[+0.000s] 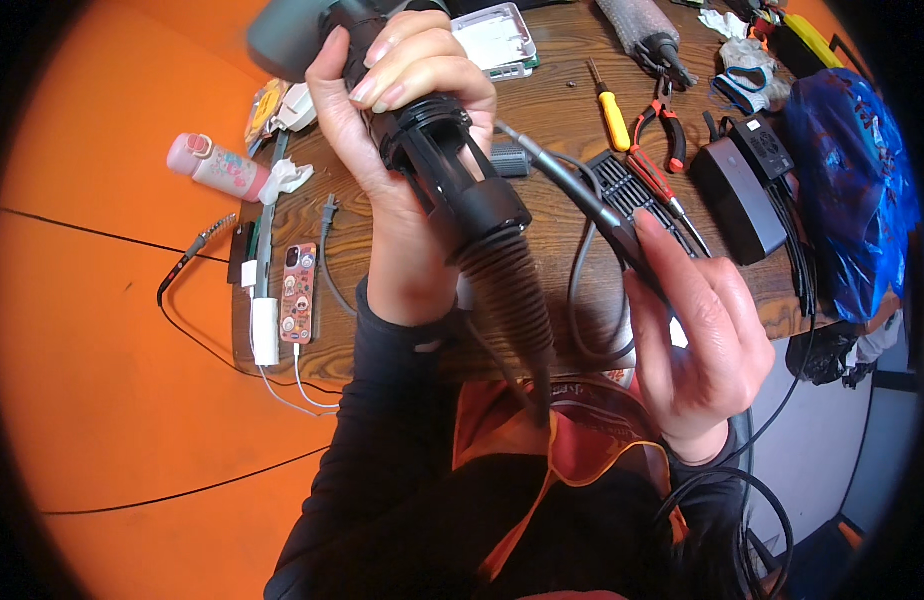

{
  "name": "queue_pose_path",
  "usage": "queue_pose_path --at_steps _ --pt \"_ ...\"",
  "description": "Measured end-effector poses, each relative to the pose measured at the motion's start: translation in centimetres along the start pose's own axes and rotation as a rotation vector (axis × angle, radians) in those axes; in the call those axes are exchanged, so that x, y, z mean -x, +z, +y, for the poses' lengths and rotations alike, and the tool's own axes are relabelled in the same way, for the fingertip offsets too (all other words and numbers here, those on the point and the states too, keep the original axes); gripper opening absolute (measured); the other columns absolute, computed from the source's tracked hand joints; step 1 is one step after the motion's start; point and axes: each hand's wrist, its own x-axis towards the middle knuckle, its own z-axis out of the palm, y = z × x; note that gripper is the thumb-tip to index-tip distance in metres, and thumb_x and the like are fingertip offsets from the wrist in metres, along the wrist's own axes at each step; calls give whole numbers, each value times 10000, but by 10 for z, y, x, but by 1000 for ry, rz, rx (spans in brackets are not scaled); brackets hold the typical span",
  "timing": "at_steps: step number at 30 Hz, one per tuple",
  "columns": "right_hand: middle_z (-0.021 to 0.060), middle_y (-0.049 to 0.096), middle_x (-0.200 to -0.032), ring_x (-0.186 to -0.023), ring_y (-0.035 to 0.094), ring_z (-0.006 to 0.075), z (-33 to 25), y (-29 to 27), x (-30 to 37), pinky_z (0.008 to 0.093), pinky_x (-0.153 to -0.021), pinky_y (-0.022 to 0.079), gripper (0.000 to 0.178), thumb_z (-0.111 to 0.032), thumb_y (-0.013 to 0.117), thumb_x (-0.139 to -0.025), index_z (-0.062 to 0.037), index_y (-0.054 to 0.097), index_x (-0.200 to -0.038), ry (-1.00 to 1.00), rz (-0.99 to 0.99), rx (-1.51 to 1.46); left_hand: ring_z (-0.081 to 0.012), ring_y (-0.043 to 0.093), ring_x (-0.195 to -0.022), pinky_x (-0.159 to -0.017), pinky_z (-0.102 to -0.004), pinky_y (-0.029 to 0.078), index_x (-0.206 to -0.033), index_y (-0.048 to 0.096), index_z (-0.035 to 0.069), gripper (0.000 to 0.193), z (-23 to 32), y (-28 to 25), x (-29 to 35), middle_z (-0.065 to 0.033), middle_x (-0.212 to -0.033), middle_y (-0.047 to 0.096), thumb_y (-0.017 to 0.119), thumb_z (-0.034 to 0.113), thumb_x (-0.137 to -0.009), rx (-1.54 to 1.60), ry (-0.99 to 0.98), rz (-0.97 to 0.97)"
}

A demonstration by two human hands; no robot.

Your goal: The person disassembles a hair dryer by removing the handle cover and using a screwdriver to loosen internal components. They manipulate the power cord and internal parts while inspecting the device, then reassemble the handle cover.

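My left hand (412, 90) is wrapped round what looks like a hair dryer (497, 208), raised above the table. Its black handle has an open frame, and a ribbed cord sleeve points down toward me. A blurred grey-green rounded body shows at its upper end, partly cut off by the picture's edge. In my right hand (707, 335) is a slim grey pen-style screwdriver (580, 192), pinched between thumb and fingers. Its thin tip points up and left, near the handle's open frame; whether it touches cannot be made out.
A slotted black case (622, 180), a yellow-handled screwdriver (613, 122), red-black pliers (672, 130), a black box (739, 205) and a blue plastic bag (847, 200) lie rightward. On the left are a phone (299, 290), a pink bottle (222, 170) and a soldering iron (190, 252). Grey cords loop below the tools.
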Motion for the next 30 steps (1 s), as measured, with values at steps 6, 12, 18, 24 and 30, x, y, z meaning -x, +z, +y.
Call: queue_pose_path --at_steps 6,12,18,24,30 --pt "169 621 -762 -570 577 189 -5 1 -1 234 -539 444 299 134 620 -612 78 582 -903 -3 31 -93 -134 530 -416 -450 -220 494 -727 380 5 125 -6 1 1 -62 -543 496 461 45 -813 200 -70 84" --pt "152 610 -711 -524 554 168 -4 1 -1 223 -482 418 305 136 623 -606 71 587 -901 -26 -5 -82 -153 542 -463 -462 -238 501 -738 383 6 103 -16 -3 3 -78 -578 466 465 20 -800 317 -96 181" --pt "142 602 -684 -492 525 152 -3 4 -1 219 -455 395 321 137 625 -598 69 591 -910 -41 36 -82 -151 542 -472 -456 -235 497 -708 396 8 115 -18 -5 3 -84 -578 464 469 19 -797 265 -77 140" --pt "119 575 -623 -477 518 146 -6 3 0 211 -447 381 346 130 627 -590 60 597 -928 -3 38 -73 -131 532 -451 -438 -222 485 -689 392 14 142 -14 -6 2 -68 -550 467 490 39 -789 166 -96 39" --pt "85 536 -578 -458 501 145 -8 -1 2 224 -423 366 336 120 647 -580 52 604 -907 -15 4 -22 -122 518 -424 -424 -217 484 -670 389 28 157 -11 -4 2 -51 -548 460 500 54 -777 100 -136 -2"
